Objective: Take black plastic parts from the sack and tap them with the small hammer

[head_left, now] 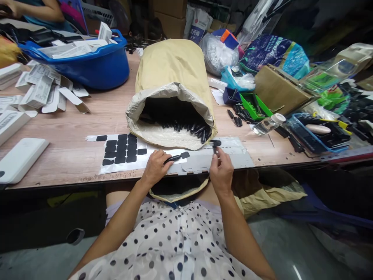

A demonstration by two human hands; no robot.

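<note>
"Crowded tabletop (107, 111). What stands in the way?"

"Mostly the paper sack (175, 64), lying mouth-forward just beyond the hands, loose black pieces (192, 128) inside. Left of it, a blue basin (101, 74) heaped with white boxes (72, 50); right, a green tray (255, 105) and a clear bottle (267, 124)."

"And the hands?"

"Left hand (155, 167) grips a slim black piece (172, 158), a dark patch (185, 155) at its tip, beside the sticker sheet (121, 149). Right hand (222, 171) pinches another piece (215, 143) near the sack's lip."
</note>
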